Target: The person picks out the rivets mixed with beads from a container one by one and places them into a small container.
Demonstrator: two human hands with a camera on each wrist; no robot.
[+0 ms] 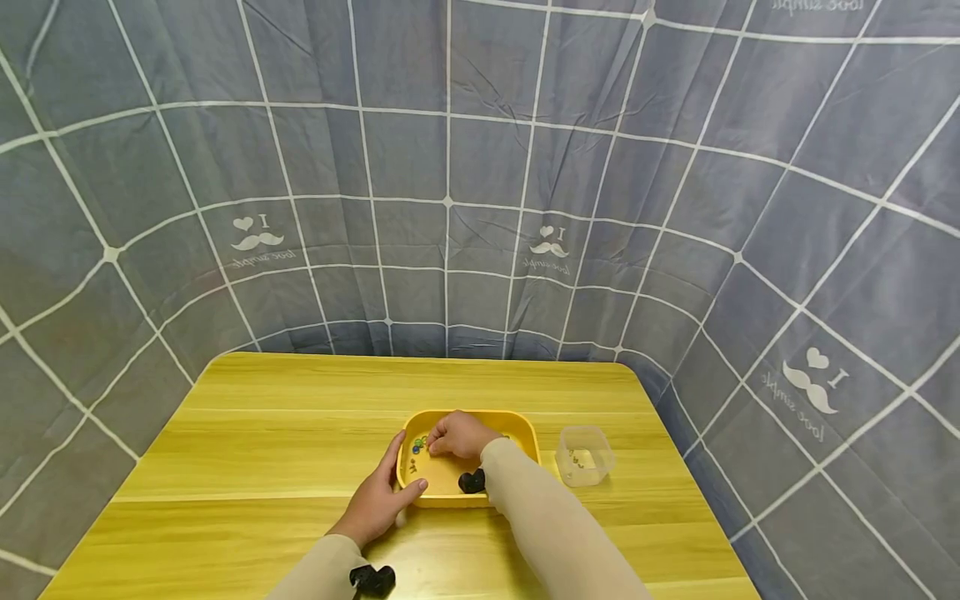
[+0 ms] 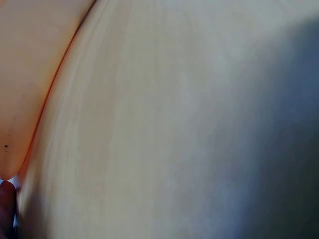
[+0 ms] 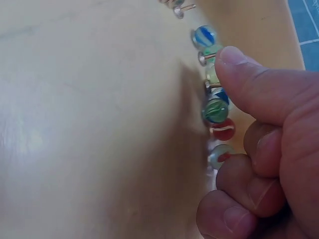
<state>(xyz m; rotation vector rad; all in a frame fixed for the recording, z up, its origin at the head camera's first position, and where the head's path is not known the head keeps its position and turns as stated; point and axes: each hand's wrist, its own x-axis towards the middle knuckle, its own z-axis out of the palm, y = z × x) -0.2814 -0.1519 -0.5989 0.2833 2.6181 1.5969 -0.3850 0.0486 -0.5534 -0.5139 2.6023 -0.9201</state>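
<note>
A shallow yellow tray (image 1: pixel 472 502) sits on the table. My left hand (image 1: pixel 378 500) holds its near left corner, thumb over the front rim and fingers along the left side. In the left wrist view a fingertip (image 2: pixel 7 201) touches the tray's edge. Inside the tray, my right hand (image 1: pixel 459 435) reaches toward the left wall with curled fingers. Glass marbles (image 3: pixel 216 110) in blue, green and red line the wall beside its thumb, mixed with small flat-headed metal pins (image 3: pixel 185 8). The thumb hides its index fingertip, so anything pinched there cannot be seen.
Right of the tray stands a clear plastic container (image 1: pixel 595 475) with a few small brass-coloured pieces (image 1: pixel 576 458) inside. The wood-grain table (image 1: pixel 300 425) reaches back to a grey checked curtain (image 1: pixel 405 242).
</note>
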